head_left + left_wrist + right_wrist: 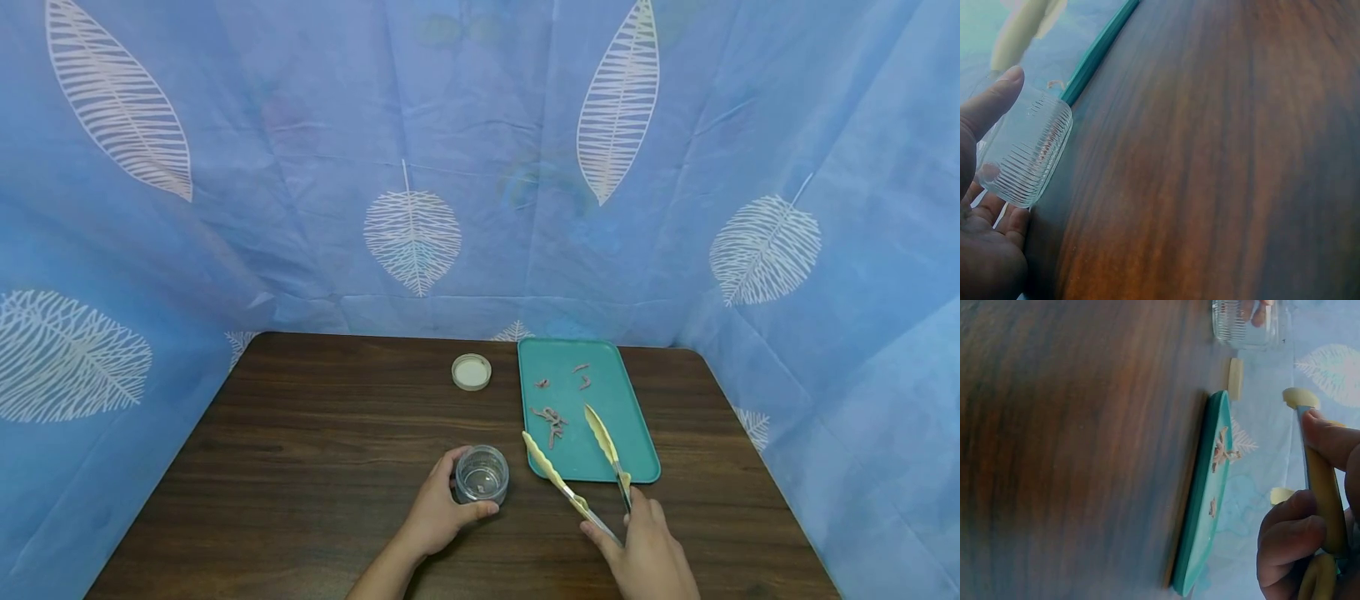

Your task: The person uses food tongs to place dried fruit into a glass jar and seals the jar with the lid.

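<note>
My left hand (440,510) grips a clear glass jar (482,477) with ribbed sides, thumb on the near side and fingers around the far left. In the left wrist view the jar (1029,147) shows between thumb and fingers. My right hand (649,546) holds a pair of tongs (573,498) with cream tips, their arms spread apart with nothing between. The tips reach over the near part of a teal tray (630,450). On that tray lies a clump of thin pinkish, worm-like strips (552,423), with several loose pieces (585,382) farther back.
A round lid (471,372) with a pale inside lies on the dark wooden table (337,433), behind the jar and left of the tray. Blue cloth (480,125) with white leaf prints hangs around the table's back and sides.
</note>
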The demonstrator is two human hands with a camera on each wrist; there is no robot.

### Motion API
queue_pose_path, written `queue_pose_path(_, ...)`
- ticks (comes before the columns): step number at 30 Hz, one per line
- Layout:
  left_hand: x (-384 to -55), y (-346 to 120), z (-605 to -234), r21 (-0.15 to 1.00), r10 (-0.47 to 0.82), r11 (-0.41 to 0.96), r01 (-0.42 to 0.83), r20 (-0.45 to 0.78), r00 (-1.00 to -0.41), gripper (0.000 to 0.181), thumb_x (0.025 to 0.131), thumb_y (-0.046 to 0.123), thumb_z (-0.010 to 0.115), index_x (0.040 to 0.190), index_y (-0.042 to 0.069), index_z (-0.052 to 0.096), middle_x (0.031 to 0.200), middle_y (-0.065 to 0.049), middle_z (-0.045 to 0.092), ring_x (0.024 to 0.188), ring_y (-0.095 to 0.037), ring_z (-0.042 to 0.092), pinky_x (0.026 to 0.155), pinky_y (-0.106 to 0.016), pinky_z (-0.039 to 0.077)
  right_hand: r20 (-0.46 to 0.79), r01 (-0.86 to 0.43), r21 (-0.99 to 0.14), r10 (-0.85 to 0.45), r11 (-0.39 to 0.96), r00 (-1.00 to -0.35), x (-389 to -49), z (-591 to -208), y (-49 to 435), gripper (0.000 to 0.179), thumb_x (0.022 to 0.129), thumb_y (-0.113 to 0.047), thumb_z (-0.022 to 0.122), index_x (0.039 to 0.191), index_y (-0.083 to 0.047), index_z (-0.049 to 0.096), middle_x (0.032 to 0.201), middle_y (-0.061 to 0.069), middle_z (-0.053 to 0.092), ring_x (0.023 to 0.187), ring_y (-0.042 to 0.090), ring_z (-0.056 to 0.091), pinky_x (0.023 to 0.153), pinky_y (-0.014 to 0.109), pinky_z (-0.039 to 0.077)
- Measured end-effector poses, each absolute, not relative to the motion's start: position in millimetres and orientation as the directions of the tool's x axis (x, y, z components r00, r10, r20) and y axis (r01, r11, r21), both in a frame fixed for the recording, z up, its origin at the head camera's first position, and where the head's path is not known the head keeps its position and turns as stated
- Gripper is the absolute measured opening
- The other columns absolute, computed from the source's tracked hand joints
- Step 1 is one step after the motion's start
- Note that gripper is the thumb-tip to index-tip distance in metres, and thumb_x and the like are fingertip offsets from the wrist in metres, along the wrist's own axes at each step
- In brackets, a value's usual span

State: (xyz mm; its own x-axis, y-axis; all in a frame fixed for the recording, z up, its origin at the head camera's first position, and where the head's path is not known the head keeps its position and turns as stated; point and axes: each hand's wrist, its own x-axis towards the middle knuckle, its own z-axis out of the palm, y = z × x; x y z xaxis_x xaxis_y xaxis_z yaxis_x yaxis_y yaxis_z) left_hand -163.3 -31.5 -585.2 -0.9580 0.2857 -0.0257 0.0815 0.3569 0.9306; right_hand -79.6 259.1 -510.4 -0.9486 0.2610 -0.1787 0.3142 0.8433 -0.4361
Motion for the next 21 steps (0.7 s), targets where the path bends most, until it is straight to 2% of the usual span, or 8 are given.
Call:
queue_pose_path(6, -163.5, -31.7, -584.9, 0.930, 0.285, 0.357, 0.089, -0.018, -0.958, 0.098, 0.081, 0.035, 0.098, 0.160, 0.009, 0.045, 0.150, -0.015, 0.058, 0.130, -0.028, 0.060, 0.107, -0.038, 0.051, -0.169, 0.291, -0.399, 0.242, 0.870, -0.955, -82.2, -516.9, 260.1, 0.109, 0.092, -0.063, 0.079, 0.148, 0.024, 0.043, 0.103, 0.023, 0.063, 0.081, 0.029, 0.069, 0.066, 0.045, 0.056)
queue_pose_path(17, -162.6, -31.5, -581.2, 0.927, 0.283, 0.365, 0.083, -0.025, -0.959, 0.098, 0.081, 0.036, 0.098, 0.159, 0.009, 0.046, 0.150, -0.015, 0.059, 0.129, -0.027, 0.059, 0.106, -0.039, 0.051, -0.156, 0.253, -0.386, 0.208, 0.887, -0.966, -85.4, -522.1, 258.6, 0.096, 0.096, -0.055, 0.078, 0.140, 0.025, 0.051, 0.093, 0.017, 0.065, 0.075, 0.023, 0.065, 0.063, 0.042, 0.055)
queue_pose_path(21, -162.2, -31.4, -578.9, 0.929, 0.286, 0.362, 0.083, -0.026, -0.958, 0.098, 0.081, 0.035, 0.098, 0.159, 0.007, 0.046, 0.150, -0.016, 0.058, 0.129, -0.029, 0.059, 0.106, -0.038, 0.051, -0.150, 0.245, -0.393, 0.201, 0.886, -0.968, -86.7, -525.1, 257.7, 0.091, 0.097, -0.053, 0.078, 0.140, 0.023, 0.053, 0.089, 0.012, 0.063, 0.071, 0.019, 0.060, 0.061, 0.038, 0.052)
